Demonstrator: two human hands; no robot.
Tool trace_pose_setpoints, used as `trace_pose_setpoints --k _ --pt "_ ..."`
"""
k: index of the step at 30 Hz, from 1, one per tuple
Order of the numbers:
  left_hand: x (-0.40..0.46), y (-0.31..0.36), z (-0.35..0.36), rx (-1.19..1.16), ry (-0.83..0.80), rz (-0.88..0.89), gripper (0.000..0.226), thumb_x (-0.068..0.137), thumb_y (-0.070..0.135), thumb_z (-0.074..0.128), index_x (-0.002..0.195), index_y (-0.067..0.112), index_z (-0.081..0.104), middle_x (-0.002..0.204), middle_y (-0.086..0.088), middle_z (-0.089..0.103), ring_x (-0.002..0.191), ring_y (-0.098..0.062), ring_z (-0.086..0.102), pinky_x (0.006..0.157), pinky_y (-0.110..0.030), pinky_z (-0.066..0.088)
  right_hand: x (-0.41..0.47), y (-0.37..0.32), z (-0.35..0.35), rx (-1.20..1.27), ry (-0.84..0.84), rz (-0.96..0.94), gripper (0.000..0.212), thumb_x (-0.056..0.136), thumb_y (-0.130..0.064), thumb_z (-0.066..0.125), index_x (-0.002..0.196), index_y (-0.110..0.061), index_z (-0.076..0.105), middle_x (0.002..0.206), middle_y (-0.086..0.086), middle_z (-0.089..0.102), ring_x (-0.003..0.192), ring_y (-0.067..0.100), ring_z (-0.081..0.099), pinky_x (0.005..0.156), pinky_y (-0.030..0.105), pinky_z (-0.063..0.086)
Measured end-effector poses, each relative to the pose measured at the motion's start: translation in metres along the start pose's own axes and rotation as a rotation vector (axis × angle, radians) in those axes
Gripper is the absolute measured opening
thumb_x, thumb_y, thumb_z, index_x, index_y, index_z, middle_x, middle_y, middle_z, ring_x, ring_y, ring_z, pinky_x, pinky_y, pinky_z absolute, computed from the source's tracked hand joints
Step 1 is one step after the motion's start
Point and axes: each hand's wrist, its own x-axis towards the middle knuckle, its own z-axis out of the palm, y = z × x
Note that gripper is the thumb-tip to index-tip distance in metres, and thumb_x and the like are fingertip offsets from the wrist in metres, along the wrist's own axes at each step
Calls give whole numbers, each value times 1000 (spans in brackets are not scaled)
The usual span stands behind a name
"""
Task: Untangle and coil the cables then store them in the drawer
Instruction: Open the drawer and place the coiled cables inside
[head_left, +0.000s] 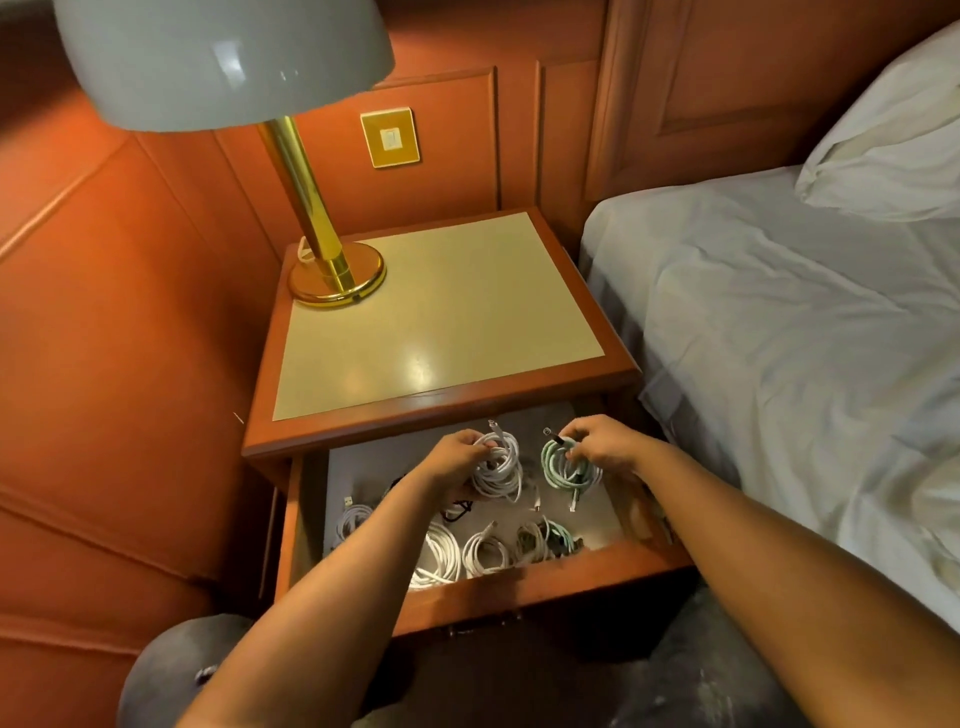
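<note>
Cables fill the open drawer (545, 584) below the nightstand surface (441, 312). In the head view, the left hand (457, 460) grips a coiled white cable (501, 465) held over the drawer's far middle, and the right hand (602, 447) pinches a coiled pale green cable (563, 467) just beside it, at about 3 o'clock from the white one. Both coils seem to hover above the drawer floor, though I cannot tell whether they touch it. More coiled cables (485, 553) lie toward the near wall, at 6 o'clock from the hands. A brass lamp (337, 275) stands at 10 o'clock on the surface; a bed (779, 338) sits at 3 o'clock. These coils look light, soft and springy, likely to unwind if freed carelessly, so holding across the bundled loops, not by the plug ends, seems wisest
</note>
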Motion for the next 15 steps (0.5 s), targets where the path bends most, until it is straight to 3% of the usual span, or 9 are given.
trace_pose_setpoints --k 4,7,8,10,12,15 --pt "15 -12 -11 77 20 -11 10 93 7 57 103 6 59 88 -11 59 75 -22 59 54 -30 52 16 1 7 -148 -120 56 12 82 0 69 93 -4 66 87 11 62 87 24 56 68 30 43" --pt "26 -15 -15 187 23 30 11 90 8 63 100 11 64 85 -5 63 71 -16 57 53 -19 45 35 3 13 -304 -218 80 30 83 -7 68 111 2 65 102 13 68 91 26 63 74 36 51" --pt "31 -16 -17 215 24 38 13 90 9 63 103 11 65 88 -6 64 73 -15 57 54 -18 44 41 4 15 -338 -240 92 30 84 -8 64 112 2 65 101 15 68 87 26 64 69 36 52" --pt "39 -16 -20 227 48 37 17 91 9 61 108 9 64 95 -9 64 76 -17 58 61 -21 45 47 0 16 -420 -258 108 23 85 -6 52 103 3 63 86 11 63 68 21 56 55 28 43" --pt "44 -16 -22 205 94 18 19 93 8 59 111 8 64 99 -9 64 76 -16 58 64 -23 46 47 -9 16 -457 -233 145 10 89 -4 49 89 -4 59 73 5 53 60 14 46 50 24 36" --pt "51 -17 -27 275 129 35 28 96 9 55 123 8 60 111 -5 60 97 -22 56 79 -29 44 52 -15 18 -552 -247 154 21 94 -6 45 74 -6 52 83 11 53 64 18 46 49 23 37"
